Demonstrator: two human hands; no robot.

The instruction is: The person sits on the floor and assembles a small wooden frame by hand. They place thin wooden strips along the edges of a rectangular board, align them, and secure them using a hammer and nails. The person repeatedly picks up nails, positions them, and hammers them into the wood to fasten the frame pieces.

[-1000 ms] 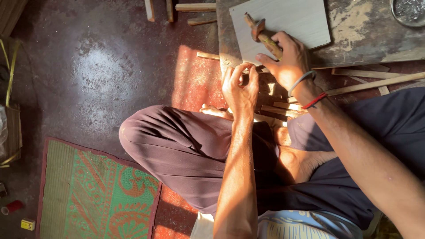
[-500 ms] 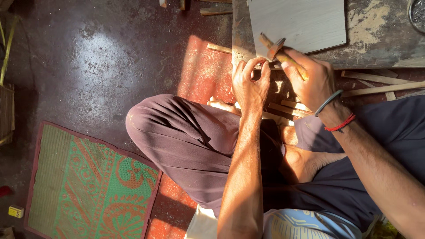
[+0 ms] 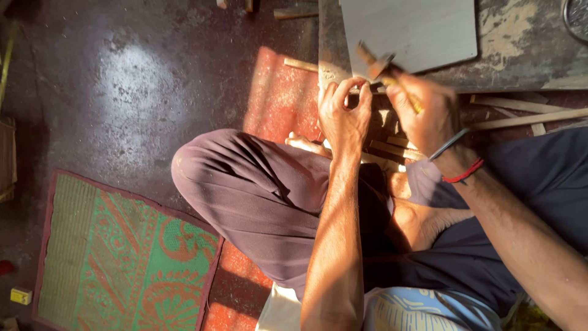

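Note:
I sit cross-legged on the floor. My left hand (image 3: 343, 116) has its fingertips pinched on a thin wooden strip (image 3: 367, 91) at the near edge of a worn work slab (image 3: 527, 49). My right hand (image 3: 429, 113), with a bangle and red thread at the wrist, grips the wooden handle of a small hammer (image 3: 376, 61). The hammer head is blurred and hovers just above and to the right of my left fingertips, over the edge of a grey flat board (image 3: 410, 27) lying on the slab.
Several wooden strips (image 3: 527, 116) lie beside my right wrist and under my hands. A green and red patterned mat (image 3: 122, 257) lies on the dark floor at lower left, with a small yellow block (image 3: 21, 296) beside it. A round metal dish (image 3: 576, 15) sits at the top right.
The hammer has come down from higher over the grey board to just above my left fingertips. My left hand stays pinched at the slab's edge.

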